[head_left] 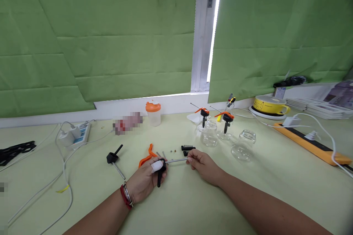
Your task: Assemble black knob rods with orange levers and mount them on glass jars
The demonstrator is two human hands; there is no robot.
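Note:
My left hand, its thumb wrapped in white, is closed around a black plastic sprayer head with a stem pointing down. A thin metal tube runs from that head to the right. My right hand pinches the tube's far end between thumb and fingers. Just beyond my left hand lie curved orange levers and short metal pins. Small round parts and black pieces with a spring lie past the tube. Another black sprayer head with a metal tube rests to the left.
Two sprayers with orange levers stand at the back right, near two glass jars, one tilted. An orange-lidded cup stands behind. White cables cross the left side; an orange power strip lies right.

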